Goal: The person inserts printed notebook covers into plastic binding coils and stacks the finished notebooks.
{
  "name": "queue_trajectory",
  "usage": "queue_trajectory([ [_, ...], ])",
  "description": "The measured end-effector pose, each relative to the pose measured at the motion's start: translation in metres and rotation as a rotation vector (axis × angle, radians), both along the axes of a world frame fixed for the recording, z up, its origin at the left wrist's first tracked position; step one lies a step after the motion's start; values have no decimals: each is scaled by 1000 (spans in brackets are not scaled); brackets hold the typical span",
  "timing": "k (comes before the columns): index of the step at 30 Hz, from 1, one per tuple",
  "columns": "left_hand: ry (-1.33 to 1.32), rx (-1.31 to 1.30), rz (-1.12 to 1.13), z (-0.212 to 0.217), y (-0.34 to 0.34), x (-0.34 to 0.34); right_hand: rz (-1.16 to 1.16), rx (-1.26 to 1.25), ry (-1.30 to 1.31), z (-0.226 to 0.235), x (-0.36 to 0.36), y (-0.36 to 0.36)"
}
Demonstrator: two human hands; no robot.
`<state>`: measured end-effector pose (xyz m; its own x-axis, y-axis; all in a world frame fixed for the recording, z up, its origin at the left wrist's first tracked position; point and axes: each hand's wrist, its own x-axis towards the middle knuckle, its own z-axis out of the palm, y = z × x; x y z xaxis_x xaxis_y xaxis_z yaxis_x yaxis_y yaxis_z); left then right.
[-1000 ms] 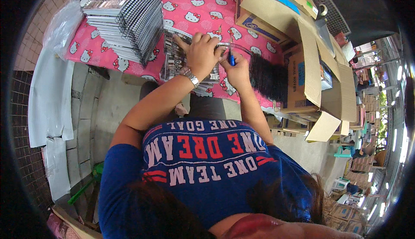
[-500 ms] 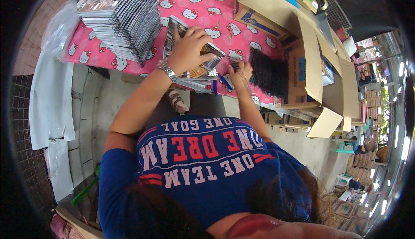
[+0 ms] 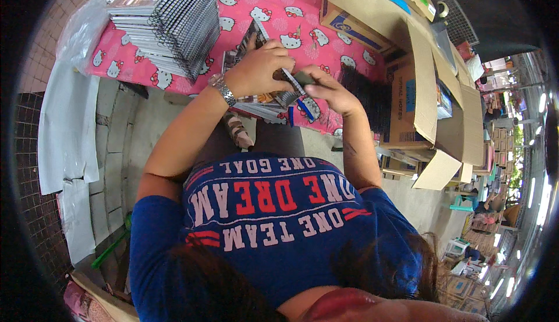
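- I saw my left hand (image 3: pixel 262 68) gripping the spiral notebook (image 3: pixel 273 86), tilted above the pink cloth table (image 3: pixel 291 7)
- my right hand (image 3: pixel 329 89) pinched its wire binding; notebook stack (image 3: pixel 166 19) lay well left

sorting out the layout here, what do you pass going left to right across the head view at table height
white plastic sheet → stack of spiral notebooks → left hand on a spiral notebook → right hand → black binding coils → open cardboard box

pink cat-print table (image 3: pixel 279 7), notebook stack (image 3: pixel 166 19), boxes (image 3: pixel 419 77)
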<state>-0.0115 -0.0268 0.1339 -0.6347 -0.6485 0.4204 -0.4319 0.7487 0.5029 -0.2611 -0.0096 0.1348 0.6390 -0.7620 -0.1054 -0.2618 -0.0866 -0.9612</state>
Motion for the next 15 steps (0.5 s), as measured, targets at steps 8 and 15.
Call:
queue_trajectory([
  [8, 46, -34, 23, -3, 0, 4, 46, 45, -193, 30, 2, -1],
  [15, 50, -32, 115, 0, 8, -10, -325, -3, 174, -65, -10, -48],
])
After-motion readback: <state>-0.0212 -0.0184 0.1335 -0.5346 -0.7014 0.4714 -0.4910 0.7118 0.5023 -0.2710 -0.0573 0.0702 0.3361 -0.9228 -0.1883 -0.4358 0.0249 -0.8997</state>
